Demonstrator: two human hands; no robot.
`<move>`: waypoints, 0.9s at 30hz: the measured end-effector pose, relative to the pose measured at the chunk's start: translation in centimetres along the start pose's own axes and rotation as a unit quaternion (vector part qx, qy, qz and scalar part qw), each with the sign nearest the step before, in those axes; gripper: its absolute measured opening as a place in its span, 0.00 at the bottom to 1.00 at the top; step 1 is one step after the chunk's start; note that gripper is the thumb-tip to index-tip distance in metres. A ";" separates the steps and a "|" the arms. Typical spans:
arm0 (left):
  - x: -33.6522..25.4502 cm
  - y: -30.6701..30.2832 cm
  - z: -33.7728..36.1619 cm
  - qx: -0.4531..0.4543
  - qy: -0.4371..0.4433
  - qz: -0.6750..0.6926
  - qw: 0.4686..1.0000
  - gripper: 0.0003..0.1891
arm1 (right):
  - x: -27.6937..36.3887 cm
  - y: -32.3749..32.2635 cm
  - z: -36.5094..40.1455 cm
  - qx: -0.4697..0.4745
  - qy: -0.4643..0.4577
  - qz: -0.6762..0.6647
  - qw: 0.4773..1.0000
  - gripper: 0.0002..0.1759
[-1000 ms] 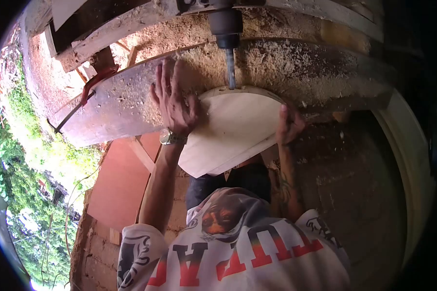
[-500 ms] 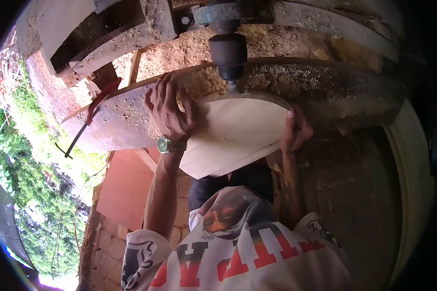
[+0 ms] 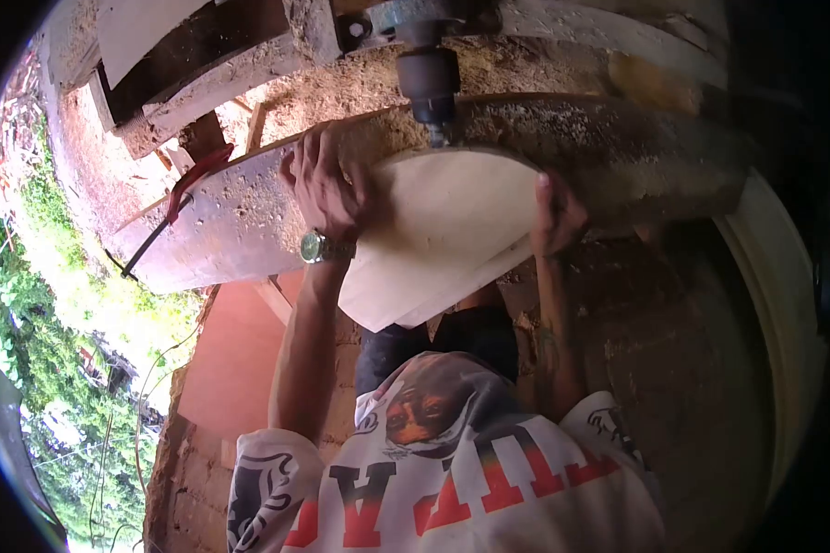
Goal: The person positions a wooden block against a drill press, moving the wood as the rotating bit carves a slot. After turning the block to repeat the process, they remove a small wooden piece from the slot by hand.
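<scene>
A pale wooden board with a curved far edge lies on the worktable and juts over its near side. My left hand, a watch on its wrist, presses against the board's left edge, its fingers bent over the table surface. At the right end my right hand grips the board, thumb along the edge and the other fingers partly hidden. Right at the curved edge, between both hands, a metal bit points down from a black chuck.
Sawdust covers the worn worktable. A red-handled tool with a dark rod hangs at its left edge. Wooden beams frame the machine behind. A reddish panel leans below left, and a pale plank stands at right.
The board has turned slightly, its lower tip shifting left and its near edge now steeper. Both hands stay on it. The whole view has shifted a little.
</scene>
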State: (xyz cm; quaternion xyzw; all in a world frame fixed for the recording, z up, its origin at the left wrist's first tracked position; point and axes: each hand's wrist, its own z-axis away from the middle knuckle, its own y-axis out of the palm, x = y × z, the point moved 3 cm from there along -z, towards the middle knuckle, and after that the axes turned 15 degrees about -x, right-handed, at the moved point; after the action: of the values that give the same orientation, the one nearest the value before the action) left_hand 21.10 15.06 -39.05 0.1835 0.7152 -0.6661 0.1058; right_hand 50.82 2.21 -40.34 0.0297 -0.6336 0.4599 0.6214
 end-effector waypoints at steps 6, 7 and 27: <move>0.5 0.2 2.9 -0.004 0.019 0.019 1.000 0.37 | -1.3 -1.8 1.8 -0.007 -0.040 0.058 0.998 0.21; 0.6 0.0 3.8 -0.009 0.023 0.028 0.999 0.38 | -2.1 -2.2 2.6 -0.011 -0.045 0.067 0.997 0.21; -0.8 -0.2 -1.8 -0.038 0.023 0.003 0.999 0.20 | -0.1 0.1 -0.8 0.001 0.007 0.036 0.999 0.23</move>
State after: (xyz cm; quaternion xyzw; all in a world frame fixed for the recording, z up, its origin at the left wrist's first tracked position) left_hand 21.89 16.71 -38.35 0.1962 0.7415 -0.6341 0.0981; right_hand 51.39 2.70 -40.67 0.0046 -0.6289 0.4829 0.6094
